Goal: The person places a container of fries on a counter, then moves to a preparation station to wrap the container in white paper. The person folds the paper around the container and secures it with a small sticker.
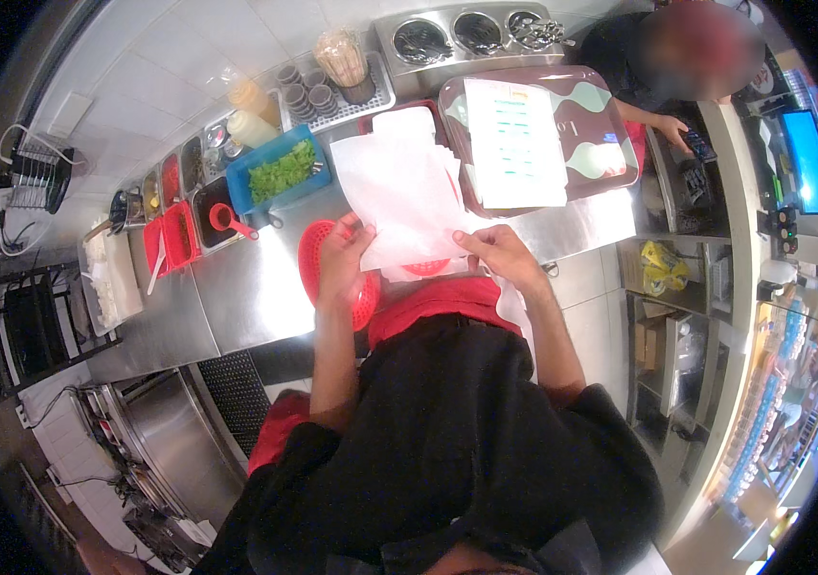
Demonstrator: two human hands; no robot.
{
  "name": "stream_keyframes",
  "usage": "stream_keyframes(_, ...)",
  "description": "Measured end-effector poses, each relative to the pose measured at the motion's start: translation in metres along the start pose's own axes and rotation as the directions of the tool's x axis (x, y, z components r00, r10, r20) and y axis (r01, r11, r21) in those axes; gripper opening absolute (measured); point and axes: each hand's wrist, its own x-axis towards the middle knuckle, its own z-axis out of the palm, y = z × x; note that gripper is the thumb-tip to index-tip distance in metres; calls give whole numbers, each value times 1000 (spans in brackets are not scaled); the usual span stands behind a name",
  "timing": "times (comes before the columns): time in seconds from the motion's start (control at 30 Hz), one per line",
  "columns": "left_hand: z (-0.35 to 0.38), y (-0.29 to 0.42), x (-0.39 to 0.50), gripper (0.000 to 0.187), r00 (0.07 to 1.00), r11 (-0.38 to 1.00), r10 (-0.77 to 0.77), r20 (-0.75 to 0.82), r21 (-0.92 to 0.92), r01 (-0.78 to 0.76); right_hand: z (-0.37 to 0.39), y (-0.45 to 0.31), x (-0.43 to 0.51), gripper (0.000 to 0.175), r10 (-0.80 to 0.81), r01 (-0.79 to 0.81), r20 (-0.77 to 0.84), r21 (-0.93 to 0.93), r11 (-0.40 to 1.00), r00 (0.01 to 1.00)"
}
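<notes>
My left hand (343, 253) pinches the lower left corner of a sheet of white paper (405, 201) between thumb and fingers. At the lower right corner, my right hand (501, 253) grips the same sheet with its thumb on top. A red perforated plastic basket (315, 248) lies partly hidden behind my left hand and forearm. Below the sheet, a piece of another red basket (427, 268) shows, with more white paper around it. Further white sheets (445, 159) stick out behind the held one. What lies directly beneath the paper is hidden.
On the steel counter (244, 295) are a blue container of lettuce (283, 171), a red scoop (231, 218), sauce bottles (251, 128) and a patterned tray (588, 122) bearing printed papers (517, 144). Cutlery holders (477, 34) stand behind. A co-worker's hand (670, 133) holds a dark device at right.
</notes>
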Motion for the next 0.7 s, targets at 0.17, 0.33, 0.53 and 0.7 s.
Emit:
stream_keyframes(0.17, 0, -13, -5, 33, 997, 959, 73, -21, 277, -64, 13, -4, -13, 39, -101, 116, -77, 225, 967, 992)
stream_keyframes(0.33, -4, -11, -13, 32, 985, 777, 171, -15, 617, -126, 15, 3, -26, 34, -92, 101, -66, 152, 983, 994)
stream_keyframes(0.53, -8, -9, -24, 36, 907, 501, 418, -44, 845, -189, 12, 16, -24, 40, -22, 22, -1, -29, 999, 1000)
stream_keyframes(0.7, -51, 7, -51, 37, 657, -169, 753, 33, 975, 145, 7, 41, -10, 46, -98, 98, -161, -10, 995, 982)
